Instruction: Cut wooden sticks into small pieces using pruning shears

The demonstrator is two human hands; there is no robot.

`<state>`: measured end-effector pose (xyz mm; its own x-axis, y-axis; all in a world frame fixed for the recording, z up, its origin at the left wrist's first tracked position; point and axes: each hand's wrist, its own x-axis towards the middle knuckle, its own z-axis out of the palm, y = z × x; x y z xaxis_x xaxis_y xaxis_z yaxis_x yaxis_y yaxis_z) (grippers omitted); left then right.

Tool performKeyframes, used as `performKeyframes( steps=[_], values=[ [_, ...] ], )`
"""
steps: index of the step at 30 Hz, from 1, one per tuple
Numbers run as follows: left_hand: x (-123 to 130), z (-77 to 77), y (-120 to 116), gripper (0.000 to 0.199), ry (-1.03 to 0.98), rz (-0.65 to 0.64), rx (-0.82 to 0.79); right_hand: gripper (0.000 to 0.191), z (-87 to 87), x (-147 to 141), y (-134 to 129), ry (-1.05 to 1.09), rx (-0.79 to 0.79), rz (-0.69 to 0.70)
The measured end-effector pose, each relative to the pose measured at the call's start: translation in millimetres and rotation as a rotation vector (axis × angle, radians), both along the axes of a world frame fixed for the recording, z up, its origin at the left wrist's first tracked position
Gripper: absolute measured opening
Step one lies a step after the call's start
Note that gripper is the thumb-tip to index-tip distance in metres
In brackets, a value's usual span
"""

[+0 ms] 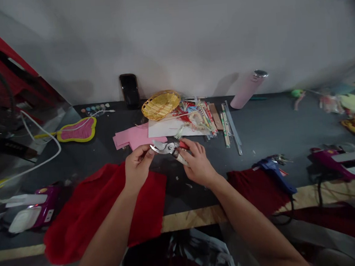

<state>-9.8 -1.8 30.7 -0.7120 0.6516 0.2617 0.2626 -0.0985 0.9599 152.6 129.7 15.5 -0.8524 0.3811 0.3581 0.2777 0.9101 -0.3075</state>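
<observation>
The right hand (198,162) grasps red-and-white-handled metal shears (170,148), blades toward nine o'clock. The left hand (136,168) pinches at their tips, contents unclear.

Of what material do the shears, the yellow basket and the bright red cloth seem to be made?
Shears: blades look metal, silvery with a bright edge; red grip perhaps plastic.
Yellow basket: woven-looking strips, slightly shiny; probably bamboo, though plastic is possible.
Bright red cloth: matte fabric, by its soft folds; the fibre is unclear.
</observation>
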Motion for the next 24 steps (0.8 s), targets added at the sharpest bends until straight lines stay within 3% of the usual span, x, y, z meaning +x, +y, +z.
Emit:
performKeyframes(
  steps=[24],
  values=[
    [-2.1, -4.4, 0.9, 0.019, 0.031, -0.029, -0.006, 0.052, -5.5, -1.8, -2.4, -0.039, 0.058, -0.026]
  ],
)
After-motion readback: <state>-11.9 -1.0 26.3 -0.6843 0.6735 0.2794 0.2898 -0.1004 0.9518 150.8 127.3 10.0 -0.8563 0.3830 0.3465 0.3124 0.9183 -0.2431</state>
